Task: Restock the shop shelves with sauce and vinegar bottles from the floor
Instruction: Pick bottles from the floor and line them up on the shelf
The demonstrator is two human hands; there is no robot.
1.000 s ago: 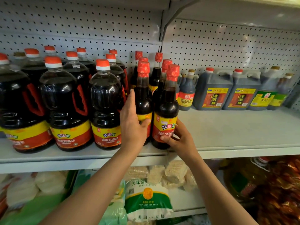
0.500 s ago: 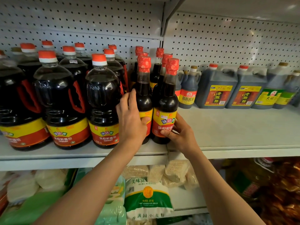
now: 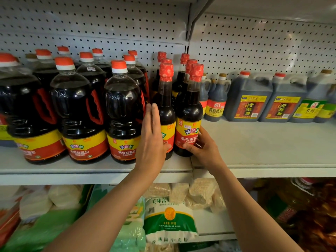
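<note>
My left hand [image 3: 152, 140] lies flat, fingers straight, against the front-left slim soy bottle [image 3: 164, 113], steadying it. My right hand [image 3: 203, 150] pinches the front-right slim bottle [image 3: 189, 124] low at its label, probably squaring it up. Both stand on the shelf [image 3: 263, 151] beside the big jugs [image 3: 123, 113].

Flour bag [image 3: 170, 220] – noodle packs [image 3: 198, 192] (lower shelf)

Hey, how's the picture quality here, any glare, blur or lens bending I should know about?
Head view: wide-angle bending bows the shelf edge and tilts the big jugs at left; bright glare spots sit on the dark bottles. The centre is sharp, so the label on the slim bottle reads clearly; the lower right corner, around the orange packets, is dim and smeared.
</note>
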